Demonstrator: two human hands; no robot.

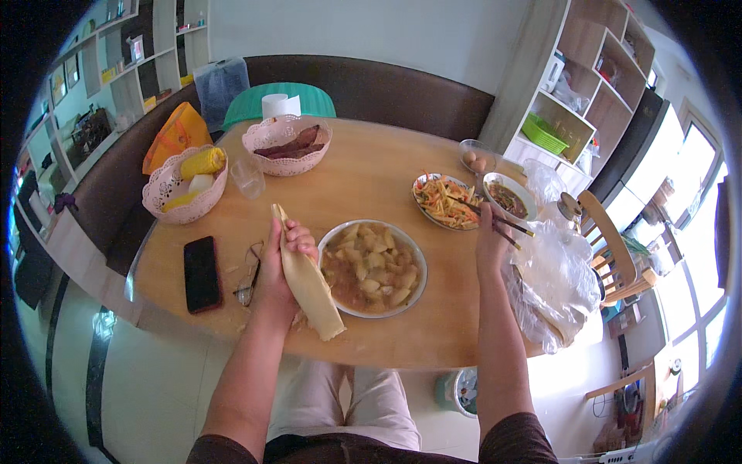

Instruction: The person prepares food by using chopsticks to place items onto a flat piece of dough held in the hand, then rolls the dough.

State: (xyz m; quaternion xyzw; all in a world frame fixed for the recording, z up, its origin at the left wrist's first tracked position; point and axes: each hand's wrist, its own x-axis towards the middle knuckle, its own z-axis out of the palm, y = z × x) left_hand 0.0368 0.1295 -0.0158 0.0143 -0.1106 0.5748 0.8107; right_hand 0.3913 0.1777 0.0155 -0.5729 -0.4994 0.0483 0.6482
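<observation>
My left hand [284, 261] grips a folded pale flatbread [310, 290], which slants down across the table's near side. Just right of it stands a large bowl of stew [371, 268] with chunks in brown broth. In my right hand [491, 238] is a pair of dark chopsticks [510, 223]. Their tips touch or hover over shredded vegetables on a patterned plate [446, 201]; contact is hard to tell. Behind my right hand sits a white bowl of dark sauce or soup [509, 196].
Left lie a smartphone [202, 274] and eyeglasses [248, 275]. Pink baskets hold corn [202, 163] and sweet potatoes [293, 145]; a clear cup [248, 178] stands between them. Eggs [476, 162] sit in a bowl at back right. Plastic bags [550, 284] crowd the right edge. A bin [458, 391] stands below.
</observation>
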